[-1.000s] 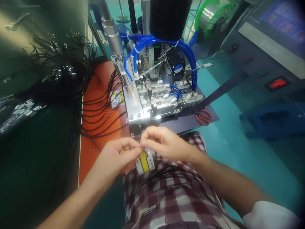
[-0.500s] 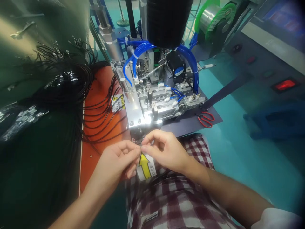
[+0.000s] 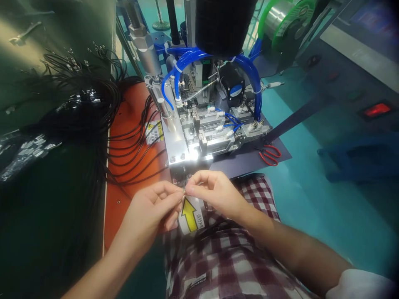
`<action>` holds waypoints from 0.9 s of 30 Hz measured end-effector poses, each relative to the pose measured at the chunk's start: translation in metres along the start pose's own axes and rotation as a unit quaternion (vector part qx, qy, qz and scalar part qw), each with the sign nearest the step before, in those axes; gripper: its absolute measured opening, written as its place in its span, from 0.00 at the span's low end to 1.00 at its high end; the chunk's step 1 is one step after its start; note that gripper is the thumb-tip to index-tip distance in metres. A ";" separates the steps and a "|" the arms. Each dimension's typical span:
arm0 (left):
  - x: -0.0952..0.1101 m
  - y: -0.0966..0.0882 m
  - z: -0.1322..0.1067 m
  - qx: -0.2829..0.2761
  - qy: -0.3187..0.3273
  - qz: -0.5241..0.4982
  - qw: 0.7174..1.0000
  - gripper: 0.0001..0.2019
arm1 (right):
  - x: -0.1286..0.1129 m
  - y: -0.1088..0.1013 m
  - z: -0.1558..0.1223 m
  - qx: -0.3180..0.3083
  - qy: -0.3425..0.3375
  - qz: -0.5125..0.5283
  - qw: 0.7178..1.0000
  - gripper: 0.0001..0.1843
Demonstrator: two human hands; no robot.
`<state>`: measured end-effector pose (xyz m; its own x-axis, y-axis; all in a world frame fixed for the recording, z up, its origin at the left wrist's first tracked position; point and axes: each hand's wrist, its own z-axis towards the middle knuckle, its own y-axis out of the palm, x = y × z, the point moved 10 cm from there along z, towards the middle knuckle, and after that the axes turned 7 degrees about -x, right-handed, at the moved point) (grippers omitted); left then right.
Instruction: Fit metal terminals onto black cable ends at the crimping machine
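Note:
My left hand (image 3: 160, 203) and my right hand (image 3: 215, 193) meet fingertip to fingertip just in front of the machine. Both are closed in a pinch. A tiny metallic piece shows between the fingertips, too small to name. Below them lies a white label with a yellow arrow (image 3: 189, 216) on the machine's front end. Beyond my hands stands the metal machine (image 3: 215, 141), with cylinders, blue air tubes (image 3: 190, 56) and a brightly lit front plate. Black cables (image 3: 137, 145) run from the left up to the machine's side.
An orange board (image 3: 124, 207) lies at left, with a heap of black cables (image 3: 90, 95) beside it. Red-handled pliers (image 3: 270, 155) rest on the grey base plate at right. A green spool of wire (image 3: 288, 23) hangs at upper right, near a control box (image 3: 349, 74) with a lit red switch.
My fingertips have shifted slightly, and a bit of the small metallic piece now shows between them. Both hands stay pinched together. The view has tilted a little.

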<state>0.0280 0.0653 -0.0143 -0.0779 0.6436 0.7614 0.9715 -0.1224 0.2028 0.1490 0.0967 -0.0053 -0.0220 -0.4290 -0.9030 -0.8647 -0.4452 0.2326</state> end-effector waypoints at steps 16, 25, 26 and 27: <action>0.011 -0.002 -0.001 0.099 0.045 0.031 0.994 0.16 | -0.019 -0.011 -0.009 0.069 -0.109 -0.143 0.981 0.07; 0.025 0.001 0.004 0.090 0.075 0.038 0.992 0.14 | -0.013 -0.021 -0.010 0.075 -0.081 -0.097 0.989 0.08; 0.026 0.002 0.005 0.085 0.080 0.044 0.992 0.14 | -0.015 -0.021 -0.010 0.083 -0.084 -0.105 0.987 0.08; 0.027 0.002 0.005 0.083 0.084 0.050 0.992 0.14 | -0.016 -0.021 -0.010 0.091 -0.086 -0.111 0.986 0.08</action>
<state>0.0294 0.0862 0.0030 -0.0027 0.4978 0.8673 0.9986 -0.0445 0.0286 0.1724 0.1047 0.0077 0.1065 -0.1908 -0.9758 -0.9330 -0.3585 -0.0318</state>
